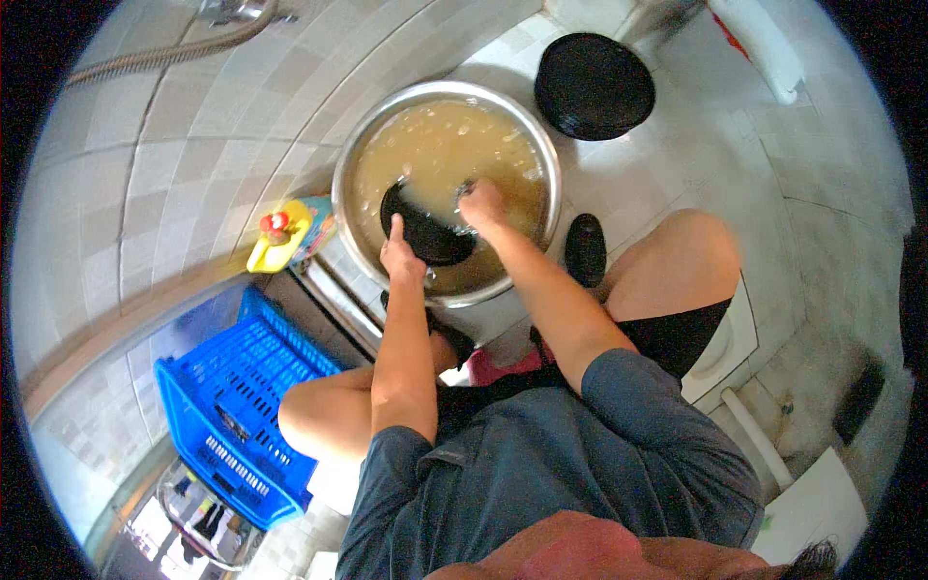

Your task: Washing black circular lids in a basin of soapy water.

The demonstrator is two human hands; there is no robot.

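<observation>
A round metal basin [557, 185] holds cloudy brownish water with bubbles. A black round object [428, 230], perhaps a pan or lid, lies tilted and partly under water in it. My left hand [402, 255] grips its near left edge, with one finger lying along the black surface. Over the water to the right, my right hand [481, 204] is closed around a small dark scrubber-like thing [464, 190], seen only in part. The right hand is a little apart from the black object's upper right side.
Another black round item [594, 85] lies on the tiled floor beyond the basin. A yellow-topped bottle with a red cap [279, 235] stands left of the basin, near a blue plastic crate [239, 406]. A shower hose [174, 54] hangs on the tiled wall.
</observation>
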